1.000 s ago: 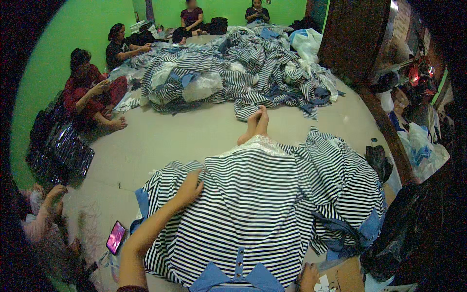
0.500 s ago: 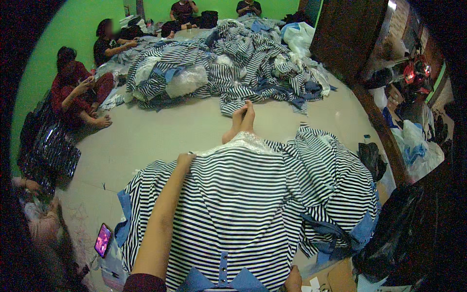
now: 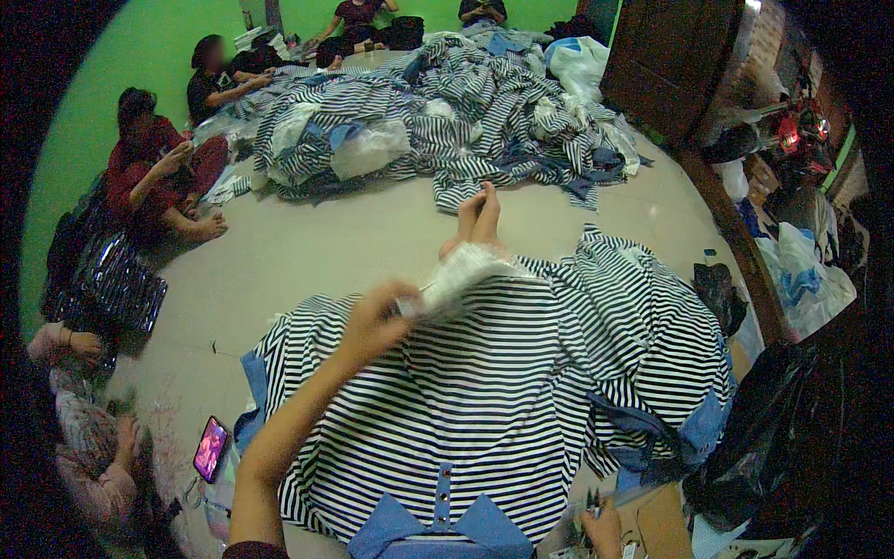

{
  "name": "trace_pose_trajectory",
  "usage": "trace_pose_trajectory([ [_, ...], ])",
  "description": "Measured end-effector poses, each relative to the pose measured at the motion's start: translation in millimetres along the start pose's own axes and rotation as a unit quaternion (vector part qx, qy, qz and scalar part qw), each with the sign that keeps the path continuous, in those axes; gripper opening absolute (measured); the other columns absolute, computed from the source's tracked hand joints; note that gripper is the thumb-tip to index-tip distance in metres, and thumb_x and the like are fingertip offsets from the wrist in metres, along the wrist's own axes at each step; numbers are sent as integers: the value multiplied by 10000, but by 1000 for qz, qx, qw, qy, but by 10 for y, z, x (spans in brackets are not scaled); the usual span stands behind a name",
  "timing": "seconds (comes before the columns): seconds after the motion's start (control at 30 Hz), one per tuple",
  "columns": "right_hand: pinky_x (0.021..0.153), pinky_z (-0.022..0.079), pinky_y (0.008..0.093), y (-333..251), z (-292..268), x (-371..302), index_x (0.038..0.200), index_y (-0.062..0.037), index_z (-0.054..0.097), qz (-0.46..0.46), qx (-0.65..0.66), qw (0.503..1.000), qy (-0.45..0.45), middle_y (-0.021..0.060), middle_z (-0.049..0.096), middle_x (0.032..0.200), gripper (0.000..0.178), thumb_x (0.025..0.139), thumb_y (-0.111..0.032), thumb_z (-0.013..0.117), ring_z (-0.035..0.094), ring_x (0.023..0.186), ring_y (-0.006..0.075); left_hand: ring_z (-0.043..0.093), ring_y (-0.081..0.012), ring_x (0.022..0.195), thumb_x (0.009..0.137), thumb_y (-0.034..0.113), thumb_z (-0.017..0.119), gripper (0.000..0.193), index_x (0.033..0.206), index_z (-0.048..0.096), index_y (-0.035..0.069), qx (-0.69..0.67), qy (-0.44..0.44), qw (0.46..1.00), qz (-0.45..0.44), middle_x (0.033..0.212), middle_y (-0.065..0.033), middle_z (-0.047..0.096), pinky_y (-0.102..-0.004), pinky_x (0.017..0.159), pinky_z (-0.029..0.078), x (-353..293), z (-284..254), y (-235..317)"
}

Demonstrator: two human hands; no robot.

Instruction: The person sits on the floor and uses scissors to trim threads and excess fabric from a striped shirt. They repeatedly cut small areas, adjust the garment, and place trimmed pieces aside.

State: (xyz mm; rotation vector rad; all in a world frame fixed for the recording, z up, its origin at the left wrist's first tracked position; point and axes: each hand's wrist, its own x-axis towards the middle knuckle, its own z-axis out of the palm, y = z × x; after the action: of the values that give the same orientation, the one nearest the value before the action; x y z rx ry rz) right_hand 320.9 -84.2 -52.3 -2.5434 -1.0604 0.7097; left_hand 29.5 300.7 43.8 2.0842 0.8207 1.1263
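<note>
A black-and-white striped shirt [image 3: 456, 391] with a blue collar and a buttoned blue placket lies spread over my lap, collar nearest me. My left hand [image 3: 384, 321], blurred by motion, pinches the white lace hem [image 3: 470, 275] at the shirt's far end and holds it raised and folded back. Low at the right, beside the shirt, my right hand [image 3: 603, 531] is closed round small thread snips [image 3: 593, 504], their dark tips pointing away from me. My bare feet [image 3: 479, 216] stick out beyond the hem.
More striped garments [image 3: 643, 345] lie at my right, next to a black plastic bag [image 3: 754, 447]. A large garment heap [image 3: 466, 121] covers the far floor. Several people sit along the green wall and at left. A lit phone [image 3: 210, 449] and scissors [image 3: 194, 492] lie left.
My left hand has lifted the hem up and inward from where it lay. My right hand has moved right, off the shirt's edge, and the snips now show in it.
</note>
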Motion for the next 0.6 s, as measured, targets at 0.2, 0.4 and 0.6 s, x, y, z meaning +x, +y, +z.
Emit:
trace_pose_trajectory([
  [0.2, 567, 407, 349, -322, -216, 110, 900, 16, 454, -29, 34, 984, 171, 168, 514, 669, 265, 699, -119, 562, 529, 605, 272, 525, -199, 799, 705, 157, 476, 140, 818, 515, 84, 180, -291, 919, 194, 766, -46, 531, -332, 691, 411, -1328, 563, 677],
  [0.4, 550, 413, 334, -1343, -303, 180, 919, 14, 552, -203, 145, 968, -18, 144, 566, 653, 254, 819, -214, 503, 531, 564, 262, 558, -280, 714, 680, 193, 506, 154, 778, 543, 79, 111, -312, 944, 14, 699, -92, 550, -363, 618, 447, -2069, 826, 992],
  [0.6, 566, 397, 241, -1932, -94, 167, 949, -29, 559, -200, 259, 926, -189, 41, 544, 631, 211, 815, -188, 522, 491, 593, 97, 562, -260, 613, 736, 117, 580, 118, 828, 602, 47, 82, -97, 989, -73, 672, -113, 576, -343, 554, 448, -2063, 616, 1224],
])
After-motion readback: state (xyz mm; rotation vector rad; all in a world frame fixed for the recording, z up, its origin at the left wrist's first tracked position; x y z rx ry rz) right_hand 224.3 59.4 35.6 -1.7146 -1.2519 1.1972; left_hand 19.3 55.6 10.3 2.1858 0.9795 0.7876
